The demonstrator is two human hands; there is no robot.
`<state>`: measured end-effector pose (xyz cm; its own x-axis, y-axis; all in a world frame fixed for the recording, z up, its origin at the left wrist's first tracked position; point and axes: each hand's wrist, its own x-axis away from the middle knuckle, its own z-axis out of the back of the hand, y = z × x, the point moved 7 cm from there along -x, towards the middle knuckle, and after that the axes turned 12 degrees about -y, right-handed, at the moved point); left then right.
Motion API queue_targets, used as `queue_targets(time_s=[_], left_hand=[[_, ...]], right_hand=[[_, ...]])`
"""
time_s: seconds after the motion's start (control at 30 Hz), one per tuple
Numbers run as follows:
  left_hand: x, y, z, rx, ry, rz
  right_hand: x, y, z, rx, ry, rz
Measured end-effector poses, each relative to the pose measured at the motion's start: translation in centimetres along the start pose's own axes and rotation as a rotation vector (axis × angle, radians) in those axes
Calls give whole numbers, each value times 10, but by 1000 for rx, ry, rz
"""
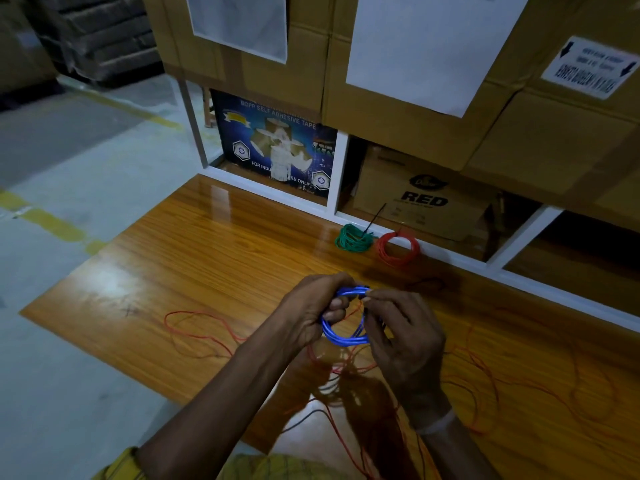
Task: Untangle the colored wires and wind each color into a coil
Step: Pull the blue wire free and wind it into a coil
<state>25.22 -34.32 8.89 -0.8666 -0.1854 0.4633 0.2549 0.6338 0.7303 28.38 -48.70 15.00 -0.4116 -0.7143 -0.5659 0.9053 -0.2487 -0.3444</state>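
We grip the blue coil (pixel 343 320) with left hand (pixel 311 313) and right hand (pixel 401 334); next, park it toward one o'clock beside the red coil (pixel 398 249).

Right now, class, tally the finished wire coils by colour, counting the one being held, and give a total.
Green coil, on the table: 1
Red coil, beside the green one: 1
Blue coil, held between the left hand and right hand: 1
Total: 3 coils
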Motion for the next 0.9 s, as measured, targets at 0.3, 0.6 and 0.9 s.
queue_targets(time_s=[0.3, 0.6, 0.9], left_hand=[[1, -8, 6, -73, -15, -9], [3, 1, 4, -84, -25, -151], [9, 18, -3, -179, -7, -326]], right_hand=[[7, 5, -2, -96, -14, -51], [3, 30, -6, -793, 58, -574], [-8, 38, -12, -1028, -9, -762]])
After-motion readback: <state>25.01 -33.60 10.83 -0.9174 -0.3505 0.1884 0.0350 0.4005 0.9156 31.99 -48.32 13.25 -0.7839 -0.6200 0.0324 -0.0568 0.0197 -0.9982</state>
